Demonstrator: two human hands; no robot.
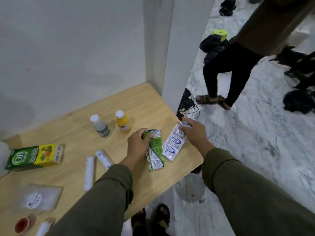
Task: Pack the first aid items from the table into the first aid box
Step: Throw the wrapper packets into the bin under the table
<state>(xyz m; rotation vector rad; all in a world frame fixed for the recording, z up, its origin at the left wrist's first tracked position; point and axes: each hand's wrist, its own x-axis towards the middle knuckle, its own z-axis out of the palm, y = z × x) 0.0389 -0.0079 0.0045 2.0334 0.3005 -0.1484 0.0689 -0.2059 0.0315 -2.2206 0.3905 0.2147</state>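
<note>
My left hand (139, 143) grips the top of a green and silver sachet strip (156, 150) that hangs down over the wooden table (136, 103). My right hand (194, 132) pinches the upper end of a white and blue blister strip (173, 144) near the table's right edge. On the table stand a clear bottle (100, 126) and an orange bottle (123, 122), both white-capped. A green and yellow carton (34, 156) lies at the left. Two white bandage rolls (89, 172) (104, 159) lie in the middle. No first aid box shows clearly.
A clear packet with a white disc (40, 198), a small red-capped pot (23, 224) and another white roll (44, 227) lie at the near left. A white wall corner (170, 65) stands behind the table. Another person's legs (219, 77) and dark bags are on the marble floor at the right.
</note>
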